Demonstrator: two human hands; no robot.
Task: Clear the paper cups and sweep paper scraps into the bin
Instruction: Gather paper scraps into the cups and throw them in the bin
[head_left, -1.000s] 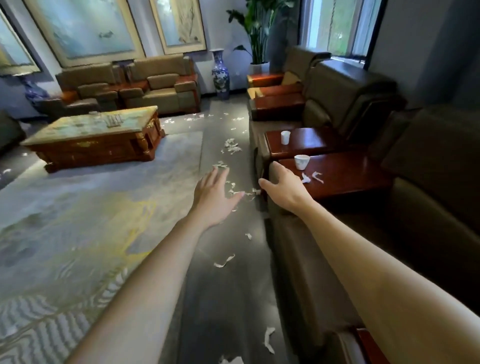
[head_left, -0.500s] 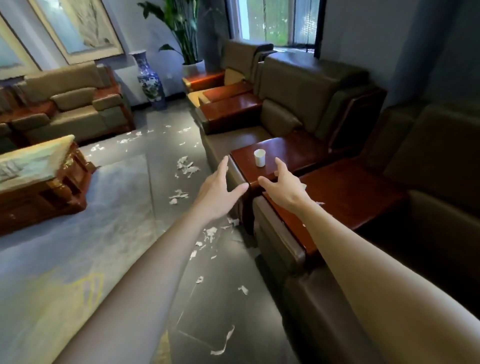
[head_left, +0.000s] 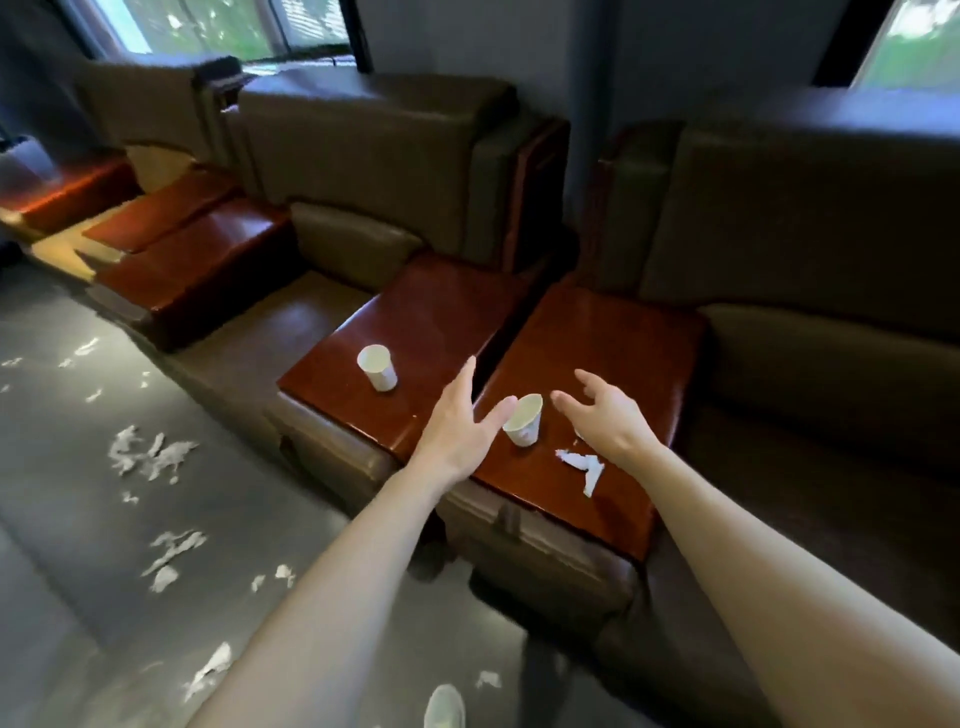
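Two white paper cups stand on red wooden armrest tops between brown sofas. The near cup (head_left: 523, 420) is on the right armrest top (head_left: 613, 343), between my two hands. My left hand (head_left: 460, 431) hovers just left of it, fingers spread, thumb almost at its rim. My right hand (head_left: 610, 415) hovers just right of it, fingers relaxed and empty. The far cup (head_left: 378, 367) stands on the left armrest top (head_left: 426, 312). A torn paper scrap (head_left: 582, 465) lies on the right top under my right wrist.
Several white paper scraps (head_left: 150, 454) are strewn on the grey floor at left. Brown leather sofas (head_left: 363, 150) flank the armrests, with more red armrests (head_left: 187, 260) further left. A white shoe tip (head_left: 444, 706) shows at the bottom edge. No bin is in view.
The view has swung right and closer to the armrests. Both hands have moved forward over the right armrest and now flank the near cup, which the right hand hid half a second ago.
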